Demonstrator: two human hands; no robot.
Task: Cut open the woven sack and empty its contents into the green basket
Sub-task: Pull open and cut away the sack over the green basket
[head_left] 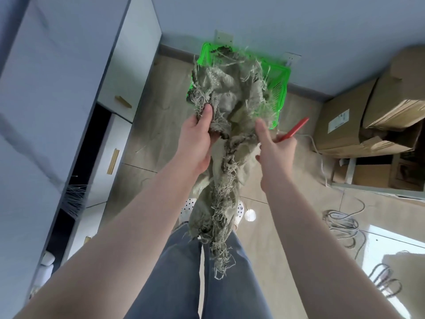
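Observation:
A frayed grey-green woven sack (226, 104) hangs crumpled between my hands, its upper part over the green basket (279, 88) on the floor. My left hand (197, 139) grips the sack's ragged left edge with the thumb on top. My right hand (273, 148) holds the sack's right side, thumb raised, and also holds a red cutter (295, 130) that points away to the right. The sack's lower end dangles in loose strands before my legs. Dark bits show at the basket's far rim; most of its inside is hidden by the sack.
White cabinets (69, 88) line the left side. Cardboard boxes (372, 116) stand at the right by the wall. Coiled cables (342, 224) lie on the tiled floor at the right. My feet in white spotted slippers (189, 208) stand below the sack.

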